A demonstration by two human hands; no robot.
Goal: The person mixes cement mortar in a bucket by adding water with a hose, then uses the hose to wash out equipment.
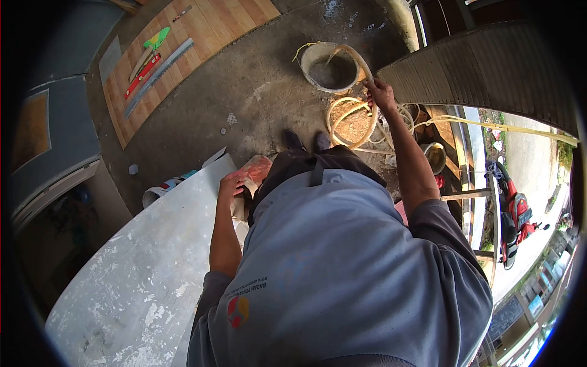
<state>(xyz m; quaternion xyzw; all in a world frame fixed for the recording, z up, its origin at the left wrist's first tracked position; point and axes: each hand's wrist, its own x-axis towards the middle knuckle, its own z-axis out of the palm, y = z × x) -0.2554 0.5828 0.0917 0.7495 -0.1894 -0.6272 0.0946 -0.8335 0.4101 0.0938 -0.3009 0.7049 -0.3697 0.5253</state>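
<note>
My right hand (381,93) is closed around a pale hose (362,61). The hose arches over a round bucket (330,76), its end pointing down inside, where the contents look grey and wet. More hose lies in loops on the ground below that hand. My left hand (230,184) is down by my left thigh, its fingers bent on the edge of a crumpled reddish see-through plastic bag (255,169). What the bag holds is hard to make out. Beside this hand is the corner of a worn grey-white board (140,263).
Wood-look boards (208,30) at the upper left carry a red spirit level (142,76), a long metal straightedge (159,76) and a green-and-yellow item (157,38). A second bucket (435,158) stands at right, near a corrugated sheet (471,73). A red motorbike (518,217) is outside.
</note>
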